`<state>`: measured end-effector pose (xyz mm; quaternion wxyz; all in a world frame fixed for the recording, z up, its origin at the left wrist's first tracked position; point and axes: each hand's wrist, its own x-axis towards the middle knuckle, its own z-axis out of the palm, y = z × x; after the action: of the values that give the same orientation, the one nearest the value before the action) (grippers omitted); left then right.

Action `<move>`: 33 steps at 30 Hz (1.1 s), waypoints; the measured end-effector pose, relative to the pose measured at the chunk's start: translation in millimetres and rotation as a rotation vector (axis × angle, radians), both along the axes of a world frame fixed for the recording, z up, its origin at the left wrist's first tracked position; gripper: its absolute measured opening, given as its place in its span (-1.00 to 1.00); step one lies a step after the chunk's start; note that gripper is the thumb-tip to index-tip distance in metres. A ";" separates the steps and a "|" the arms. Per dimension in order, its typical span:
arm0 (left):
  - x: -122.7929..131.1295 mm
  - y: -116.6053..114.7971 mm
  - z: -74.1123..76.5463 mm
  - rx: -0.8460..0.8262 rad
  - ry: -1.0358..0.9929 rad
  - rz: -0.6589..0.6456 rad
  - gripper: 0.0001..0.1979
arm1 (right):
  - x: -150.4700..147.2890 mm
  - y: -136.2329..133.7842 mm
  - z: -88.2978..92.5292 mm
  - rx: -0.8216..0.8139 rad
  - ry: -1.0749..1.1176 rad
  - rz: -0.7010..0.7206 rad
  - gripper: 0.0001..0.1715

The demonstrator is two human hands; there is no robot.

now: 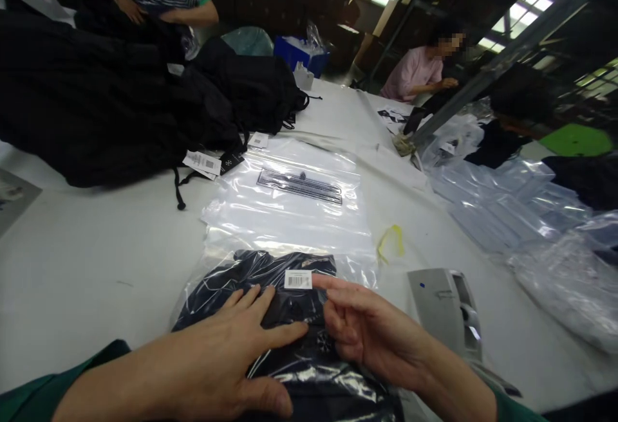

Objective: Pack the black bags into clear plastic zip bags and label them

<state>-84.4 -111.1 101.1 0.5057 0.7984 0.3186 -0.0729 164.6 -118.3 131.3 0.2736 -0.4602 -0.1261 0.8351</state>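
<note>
A dark folded garment [290, 377] lies inside a clear plastic bag [284, 222], whose unfilled upper part stretches flat away from me. My left hand [236, 338] rests palm down on the bagged garment, fingers spread, holding nothing. My right hand [360, 325] is beside it, with the index finger stretched to the right edge of a small white barcode sticker [298, 279] and the other fingers curled. The sticker sits at the fingertip over the bag; whether it is fully stuck down I cannot tell. A white snowflake print shows through the plastic between my hands.
Black garments [120, 100] with hang tags [203, 163] are heaped at the left. A grey label dispenser [441, 306] stands at my right, near a yellow strip [392, 242]. Clear plastic bags [512, 197] lie farther right. Co-workers are across the table, near a metal post [483, 74].
</note>
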 end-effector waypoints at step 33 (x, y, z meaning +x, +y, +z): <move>12.4 34.4 -17.8 0.016 -0.074 -0.108 -0.09 | 15.4 22.8 -31.6 0.978 -1.123 0.509 -0.67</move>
<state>-72.0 -76.7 83.3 0.5060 0.8206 0.2568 -0.0682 180.0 -95.5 99.7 0.1406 -0.5976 -0.7003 0.3643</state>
